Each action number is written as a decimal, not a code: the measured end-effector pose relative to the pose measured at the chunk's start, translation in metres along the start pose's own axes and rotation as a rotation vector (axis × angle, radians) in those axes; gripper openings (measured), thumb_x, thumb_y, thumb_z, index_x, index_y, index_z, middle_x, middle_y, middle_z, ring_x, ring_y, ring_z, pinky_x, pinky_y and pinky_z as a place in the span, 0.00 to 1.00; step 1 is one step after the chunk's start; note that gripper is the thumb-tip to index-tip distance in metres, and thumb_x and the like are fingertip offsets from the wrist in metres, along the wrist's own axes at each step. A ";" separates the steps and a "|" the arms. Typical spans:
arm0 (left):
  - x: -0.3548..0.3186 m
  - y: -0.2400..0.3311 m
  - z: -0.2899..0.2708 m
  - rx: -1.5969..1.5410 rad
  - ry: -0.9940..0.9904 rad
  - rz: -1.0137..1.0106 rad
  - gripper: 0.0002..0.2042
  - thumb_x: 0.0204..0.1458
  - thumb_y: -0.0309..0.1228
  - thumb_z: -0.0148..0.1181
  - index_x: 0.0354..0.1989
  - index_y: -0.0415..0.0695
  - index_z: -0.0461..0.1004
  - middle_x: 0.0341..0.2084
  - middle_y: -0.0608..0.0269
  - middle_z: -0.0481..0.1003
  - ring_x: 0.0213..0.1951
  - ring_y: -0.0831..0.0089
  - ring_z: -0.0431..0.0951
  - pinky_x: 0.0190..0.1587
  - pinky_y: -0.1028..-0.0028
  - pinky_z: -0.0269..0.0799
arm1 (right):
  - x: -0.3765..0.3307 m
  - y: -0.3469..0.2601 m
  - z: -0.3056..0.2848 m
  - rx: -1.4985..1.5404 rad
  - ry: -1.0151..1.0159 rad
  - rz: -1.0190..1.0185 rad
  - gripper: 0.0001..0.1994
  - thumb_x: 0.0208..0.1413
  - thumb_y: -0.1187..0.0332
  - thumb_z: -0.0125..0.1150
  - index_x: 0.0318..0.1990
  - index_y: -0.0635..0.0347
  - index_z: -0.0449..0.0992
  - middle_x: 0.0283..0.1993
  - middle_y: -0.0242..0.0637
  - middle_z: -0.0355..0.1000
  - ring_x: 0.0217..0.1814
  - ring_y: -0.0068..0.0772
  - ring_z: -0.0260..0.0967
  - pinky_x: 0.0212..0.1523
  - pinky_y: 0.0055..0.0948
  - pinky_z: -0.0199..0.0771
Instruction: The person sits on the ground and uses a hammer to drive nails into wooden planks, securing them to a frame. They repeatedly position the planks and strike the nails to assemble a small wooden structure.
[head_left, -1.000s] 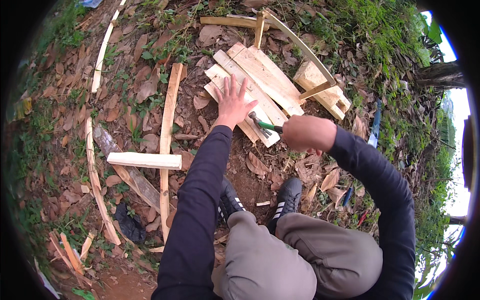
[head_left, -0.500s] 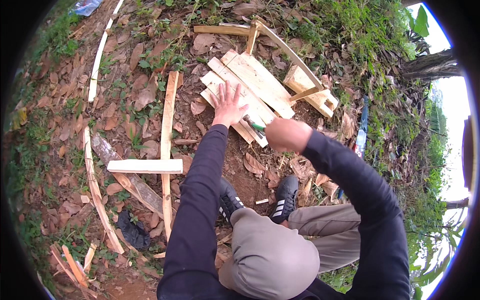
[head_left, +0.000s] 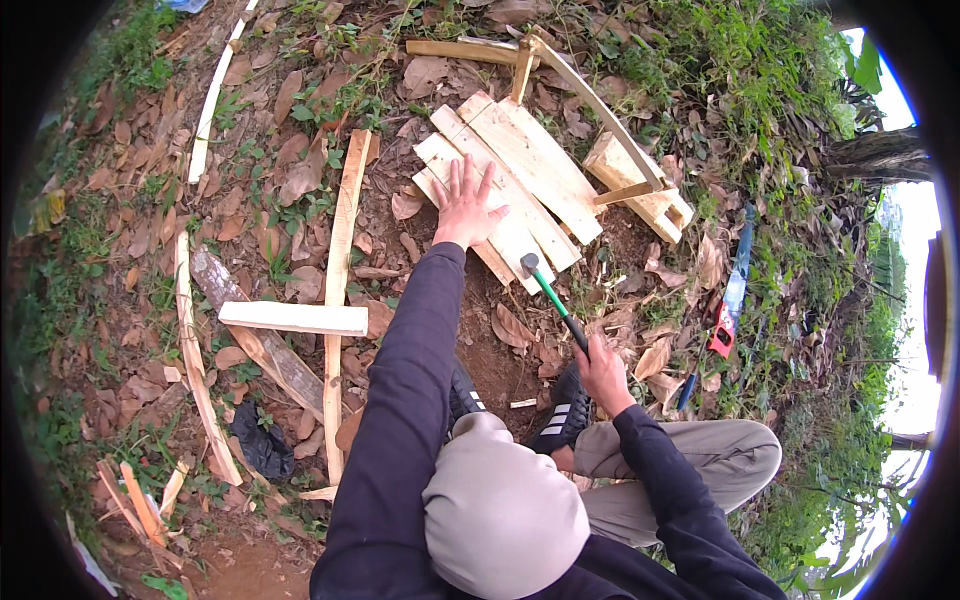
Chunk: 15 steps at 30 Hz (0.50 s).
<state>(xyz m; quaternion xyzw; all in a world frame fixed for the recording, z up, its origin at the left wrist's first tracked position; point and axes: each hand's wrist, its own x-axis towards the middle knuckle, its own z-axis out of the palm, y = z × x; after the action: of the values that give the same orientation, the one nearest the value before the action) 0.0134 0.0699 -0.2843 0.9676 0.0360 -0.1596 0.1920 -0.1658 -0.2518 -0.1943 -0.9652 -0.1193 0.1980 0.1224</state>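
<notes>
My left hand [head_left: 467, 212] lies flat with spread fingers on the pale wooden boards [head_left: 512, 175], which sit side by side on the ground in front of me. In my right hand [head_left: 604, 372] is a hammer [head_left: 553, 297] with a green and black handle, my fingers wrapped round its lower end. The dark hammer head rests at or just above the near end of the boards; contact is hard to tell. Beyond the boards stands a frame of thin wooden strips [head_left: 590, 95], joined at corners, beside a thick notched wood block [head_left: 640, 190].
A saw with a red handle [head_left: 721, 338] lies in the grass to the right. At left are a long wooden strip [head_left: 346, 230], a white-faced short piece [head_left: 293, 318], a bark-covered log [head_left: 270, 350] and a black plastic bag [head_left: 262, 440]. Dry leaves cover the soil.
My right hand has come down and back toward my knee, bringing the hammer's handle into full view. My left hand stays flat on the boards. The whole view has shifted slightly.
</notes>
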 end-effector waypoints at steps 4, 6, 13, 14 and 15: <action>0.000 -0.002 0.004 0.005 0.042 0.015 0.43 0.62 0.59 0.46 0.78 0.60 0.30 0.77 0.52 0.23 0.76 0.50 0.21 0.71 0.39 0.18 | 0.003 0.023 0.040 0.085 0.118 -0.084 0.11 0.63 0.64 0.58 0.38 0.59 0.63 0.21 0.50 0.71 0.24 0.59 0.72 0.24 0.53 0.70; 0.002 0.001 0.004 0.017 0.064 0.030 0.43 0.62 0.59 0.46 0.78 0.60 0.30 0.77 0.52 0.23 0.76 0.50 0.22 0.72 0.39 0.19 | 0.008 0.034 0.059 0.123 0.162 -0.118 0.11 0.62 0.65 0.59 0.38 0.60 0.63 0.21 0.48 0.70 0.23 0.58 0.72 0.24 0.52 0.70; -0.003 -0.005 0.007 -0.006 0.046 0.009 0.42 0.62 0.59 0.45 0.78 0.61 0.32 0.77 0.52 0.25 0.76 0.51 0.22 0.72 0.40 0.18 | 0.010 0.019 0.011 0.013 -0.052 -0.070 0.11 0.64 0.64 0.57 0.39 0.60 0.62 0.24 0.48 0.72 0.25 0.56 0.73 0.23 0.50 0.71; -0.006 -0.008 0.010 -0.005 0.045 0.003 0.42 0.62 0.59 0.45 0.78 0.61 0.32 0.77 0.52 0.24 0.76 0.51 0.21 0.72 0.39 0.18 | 0.012 0.024 0.002 -0.024 -0.087 -0.095 0.12 0.64 0.64 0.57 0.39 0.60 0.62 0.25 0.48 0.72 0.25 0.55 0.74 0.24 0.50 0.71; -0.005 -0.006 0.007 -0.004 0.048 0.011 0.42 0.62 0.59 0.45 0.78 0.61 0.32 0.77 0.52 0.24 0.76 0.51 0.21 0.72 0.39 0.18 | 0.019 0.037 0.005 -0.044 -0.059 -0.108 0.12 0.63 0.64 0.57 0.38 0.61 0.62 0.25 0.47 0.72 0.27 0.55 0.74 0.24 0.49 0.72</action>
<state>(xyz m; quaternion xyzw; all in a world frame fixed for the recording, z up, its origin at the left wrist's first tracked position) 0.0059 0.0725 -0.2911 0.9711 0.0357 -0.1350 0.1937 -0.1442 -0.2807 -0.2155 -0.9535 -0.1791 0.2170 0.1081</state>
